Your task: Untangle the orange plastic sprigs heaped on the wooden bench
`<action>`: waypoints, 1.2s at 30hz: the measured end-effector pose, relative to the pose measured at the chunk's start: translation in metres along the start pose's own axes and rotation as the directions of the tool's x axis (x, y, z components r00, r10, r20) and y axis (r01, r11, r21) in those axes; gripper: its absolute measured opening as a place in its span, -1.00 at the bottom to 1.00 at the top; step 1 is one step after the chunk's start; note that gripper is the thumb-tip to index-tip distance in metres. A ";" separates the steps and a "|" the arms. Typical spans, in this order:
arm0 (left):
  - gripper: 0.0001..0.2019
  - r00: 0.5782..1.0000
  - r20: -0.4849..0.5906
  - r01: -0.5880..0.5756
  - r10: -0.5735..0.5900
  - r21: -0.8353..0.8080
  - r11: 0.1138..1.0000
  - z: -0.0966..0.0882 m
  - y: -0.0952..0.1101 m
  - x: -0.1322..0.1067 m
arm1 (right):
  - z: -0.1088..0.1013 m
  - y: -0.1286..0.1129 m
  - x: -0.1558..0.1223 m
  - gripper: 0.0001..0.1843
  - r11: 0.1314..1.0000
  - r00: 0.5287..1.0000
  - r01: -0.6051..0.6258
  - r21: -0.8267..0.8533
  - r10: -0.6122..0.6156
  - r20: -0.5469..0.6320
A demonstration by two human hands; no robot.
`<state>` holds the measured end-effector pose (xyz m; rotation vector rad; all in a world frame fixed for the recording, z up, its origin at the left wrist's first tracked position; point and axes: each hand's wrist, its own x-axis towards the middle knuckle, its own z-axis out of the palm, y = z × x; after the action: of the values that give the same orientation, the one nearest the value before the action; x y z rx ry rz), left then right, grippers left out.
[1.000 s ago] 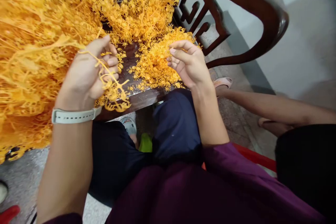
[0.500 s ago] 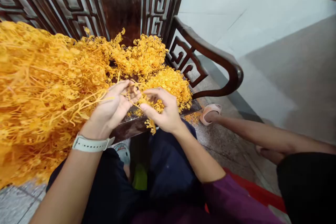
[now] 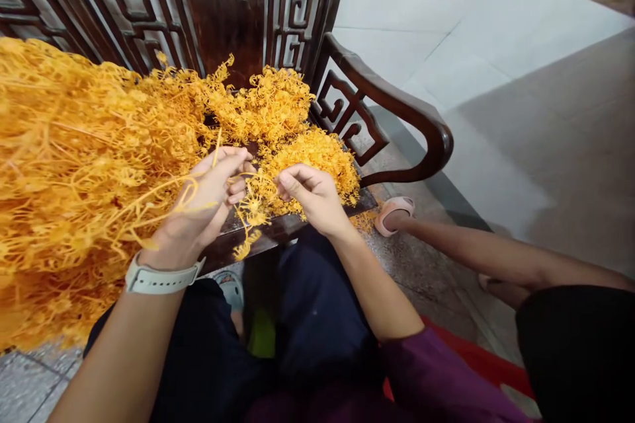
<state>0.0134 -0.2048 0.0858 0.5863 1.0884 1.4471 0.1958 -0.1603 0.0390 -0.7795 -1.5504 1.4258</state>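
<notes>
A large heap of dried orange-yellow branching sprigs [image 3: 94, 172] covers the dark wooden bench seat to the left, and a smaller tuft [image 3: 310, 168] lies to the right of it. My left hand [image 3: 206, 201] is curled around thin stems of a sprig, with a white watch strap [image 3: 161, 281] on its wrist. A loose sprig [image 3: 251, 215] hangs from the fingers of my left hand towards my right hand [image 3: 310, 198]. Thumb and fingertips of my right hand are pinched on fine strands at the edge of the tuft.
A carved dark wooden backrest [image 3: 223, 6] and curved armrest [image 3: 397, 102] border the bench. A co-worker's arm [image 3: 496, 254] reaches past on the right, near a pink slipper [image 3: 394, 215]. My dark-trousered knees [image 3: 317, 304] lie below the seat edge [image 3: 262, 234].
The view has swung up and left, showing more of the backrest. My hands, wide apart a second ago, have drawn close together, and the sprig in my left hand now trails towards my right.
</notes>
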 end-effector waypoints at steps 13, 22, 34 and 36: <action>-0.86 0.999 -0.031 -0.035 0.031 -0.142 0.989 0.006 -0.017 0.008 | 0.007 0.008 -0.009 -0.60 0.924 0.954 0.276 -0.266 -0.297 -0.041; -0.88 0.991 -0.056 -0.125 0.122 -0.051 0.991 -0.005 -0.025 0.017 | 0.008 0.002 -0.011 -0.86 0.634 0.805 0.484 -0.603 -0.593 0.022; -0.81 0.998 0.068 0.019 -0.012 -0.103 0.994 0.017 -0.028 0.003 | 0.006 0.006 -0.003 -0.71 0.917 0.971 0.214 -0.337 -0.237 -0.028; -0.71 0.996 0.092 0.025 -0.020 -0.053 0.998 0.020 -0.028 0.000 | 0.004 0.006 -0.001 -0.68 0.989 0.989 0.094 -0.113 -0.106 -0.101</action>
<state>0.0442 -0.2021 0.0709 0.5946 0.9783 1.4121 0.1922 -0.1624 0.0331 -0.8167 -1.5712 1.2161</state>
